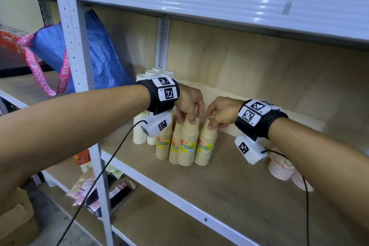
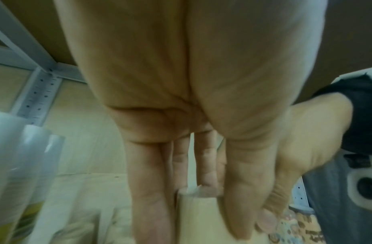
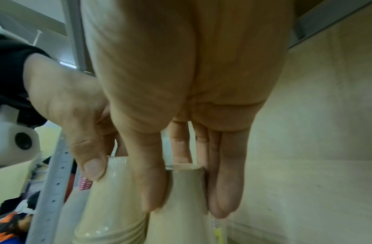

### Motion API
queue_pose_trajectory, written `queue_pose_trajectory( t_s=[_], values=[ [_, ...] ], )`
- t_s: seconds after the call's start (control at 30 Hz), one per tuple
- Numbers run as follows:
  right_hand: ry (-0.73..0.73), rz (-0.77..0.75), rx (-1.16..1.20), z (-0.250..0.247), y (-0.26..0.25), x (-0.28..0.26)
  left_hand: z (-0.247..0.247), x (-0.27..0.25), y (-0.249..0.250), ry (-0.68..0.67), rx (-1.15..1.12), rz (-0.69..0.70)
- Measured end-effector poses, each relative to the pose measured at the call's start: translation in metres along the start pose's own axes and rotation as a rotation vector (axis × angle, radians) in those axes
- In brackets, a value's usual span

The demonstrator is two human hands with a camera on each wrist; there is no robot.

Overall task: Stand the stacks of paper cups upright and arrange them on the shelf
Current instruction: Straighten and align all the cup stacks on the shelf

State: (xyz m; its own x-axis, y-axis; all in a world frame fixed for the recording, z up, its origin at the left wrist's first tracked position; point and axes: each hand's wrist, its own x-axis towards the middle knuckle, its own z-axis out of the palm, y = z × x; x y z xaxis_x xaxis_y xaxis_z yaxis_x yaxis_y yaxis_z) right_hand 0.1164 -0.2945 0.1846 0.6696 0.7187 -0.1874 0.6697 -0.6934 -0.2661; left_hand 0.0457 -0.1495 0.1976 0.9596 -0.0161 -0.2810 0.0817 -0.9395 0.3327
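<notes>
Several upright stacks of brown paper cups with yellow-green labels stand close together on the wooden shelf [image 1: 219, 195]. My left hand [image 1: 186, 120] grips the top of one brown stack [image 1: 188, 144] from above. Right beside it, my right hand [image 1: 214, 125] pinches the top of the neighbouring stack [image 1: 206, 144]. In the left wrist view my left hand [image 2: 195, 214] has fingers and thumb curled round the stack's top [image 2: 199, 231]. The right wrist view has my right hand [image 3: 187, 201] clasping its stack [image 3: 187, 229], with the left thumb [image 3: 91, 165] on the stack beside it.
White cup stacks [image 1: 139, 132] stand behind and left of the brown ones, near the shelf post [image 1: 95, 146]. Patterned cup stacks [image 1: 279, 166] lie on their sides at the right under my right forearm. A blue bag [image 1: 99, 52] leans at the back left. Bare board lies in front.
</notes>
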Motion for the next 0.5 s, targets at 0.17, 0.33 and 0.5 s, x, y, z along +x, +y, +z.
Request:
queue_pose_trajectory(
  t_s=[0.17, 0.33, 0.5],
  values=[
    [0.127, 0.125, -0.027, -0.026, 0.041, -0.007, -0.017, 0.033, 0.027, 0.112, -0.005, 0.065],
    [0.202, 0.246, -0.111, -0.04, 0.073, -0.011, -0.021, 0.068, 0.05, 0.217, -0.018, 0.083],
    [0.21, 0.317, -0.164, -0.042, 0.1, -0.007, -0.015, 0.106, 0.065, 0.272, -0.01, 0.108]
  ],
)
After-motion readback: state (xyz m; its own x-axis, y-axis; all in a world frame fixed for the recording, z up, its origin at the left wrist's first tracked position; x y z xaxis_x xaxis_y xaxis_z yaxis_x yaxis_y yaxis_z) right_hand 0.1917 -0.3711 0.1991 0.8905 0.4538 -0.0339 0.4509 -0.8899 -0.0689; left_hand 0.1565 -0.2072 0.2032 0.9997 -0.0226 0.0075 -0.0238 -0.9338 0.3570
